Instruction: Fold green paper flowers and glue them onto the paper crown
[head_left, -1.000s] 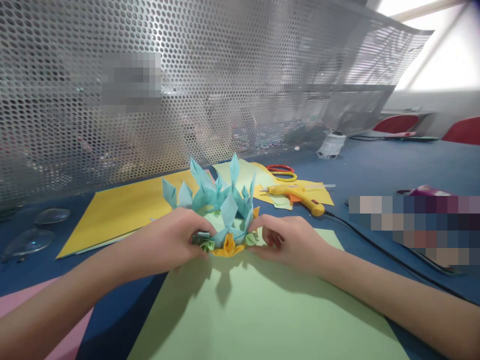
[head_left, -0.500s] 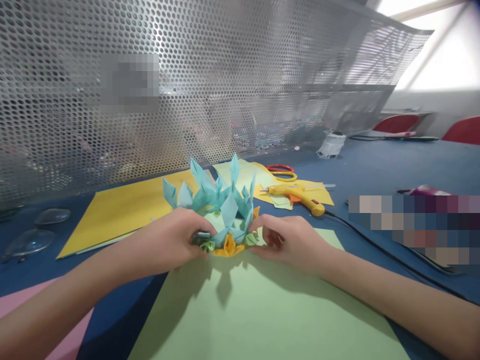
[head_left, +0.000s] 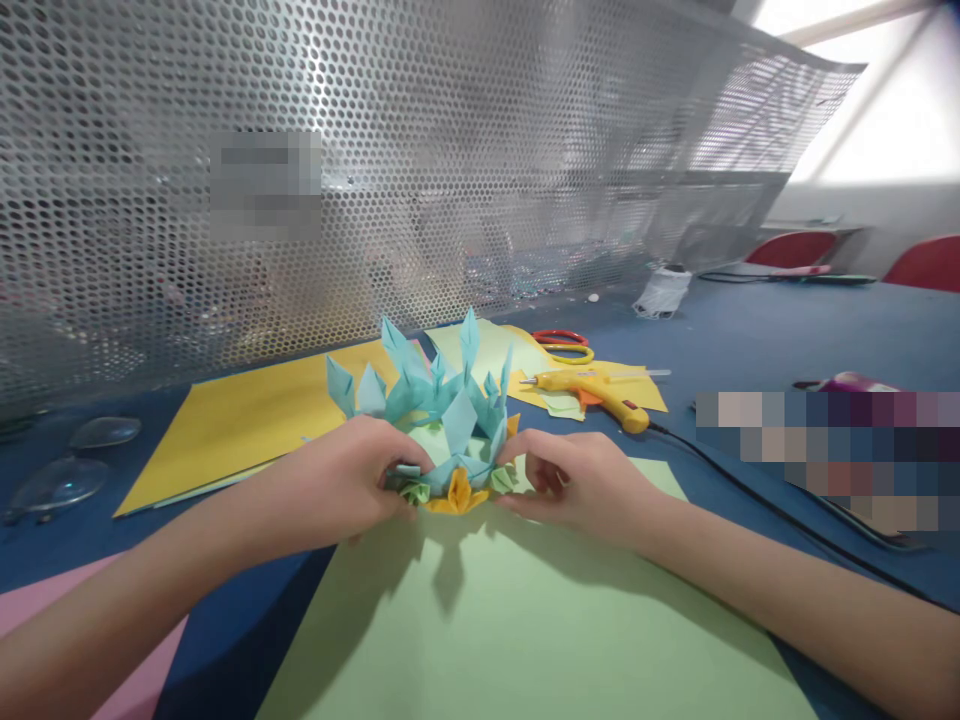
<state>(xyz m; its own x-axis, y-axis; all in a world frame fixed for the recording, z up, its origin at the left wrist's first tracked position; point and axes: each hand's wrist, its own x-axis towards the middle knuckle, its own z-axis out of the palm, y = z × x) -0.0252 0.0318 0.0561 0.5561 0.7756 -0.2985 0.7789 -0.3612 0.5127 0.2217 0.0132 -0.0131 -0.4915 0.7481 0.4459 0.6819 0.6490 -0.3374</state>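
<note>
A ring-shaped paper crown (head_left: 459, 425), folded from light blue paper with tall pointed pieces, stands in the middle of the view. Orange and pale green folded paper pieces line its near lower edge. My left hand (head_left: 352, 475) pinches the crown's left side, its fingers partly hidden behind the thumb and paper. On the opposite side, my right hand (head_left: 574, 480) grips the rim between thumb and fingertips, beside a green piece. Beneath both hands lies a large pale green sheet (head_left: 525, 620).
Right of the crown lies a yellow glue gun (head_left: 592, 385) with a black cord, near red-and-yellow-handled scissors (head_left: 562, 345). Yellow sheets (head_left: 262, 410) and eyeglasses (head_left: 67, 470) are at left; a pink sheet (head_left: 150, 640) lies nearer. A perforated metal screen (head_left: 375, 180) runs along the back.
</note>
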